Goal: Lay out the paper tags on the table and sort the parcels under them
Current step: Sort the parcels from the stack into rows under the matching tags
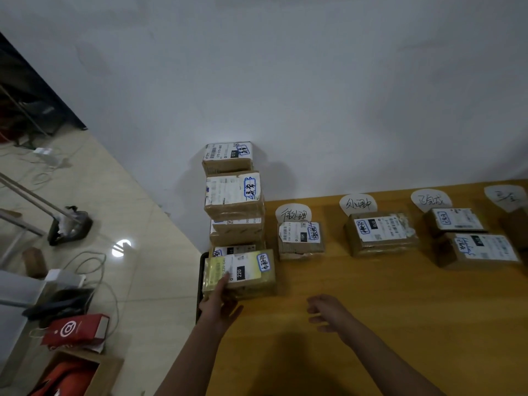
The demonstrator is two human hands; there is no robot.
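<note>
The left hand (218, 301) touches the near edge of the front parcel (240, 271), the one with "220" on its label; the fingers reach onto its top, but I cannot tell if they really grip it. Just behind this parcel, away from the hand, a stack (234, 201) of other parcels rises at the table's (357, 310) left end. The right hand (325, 311) hovers over the bare wood to the right of the left one, loosely half curled and holding nothing. Farther right and beyond it, four paper tags (293, 214) lie in a row near the wall, with sorted parcels (301, 238) in front of them.
</note>
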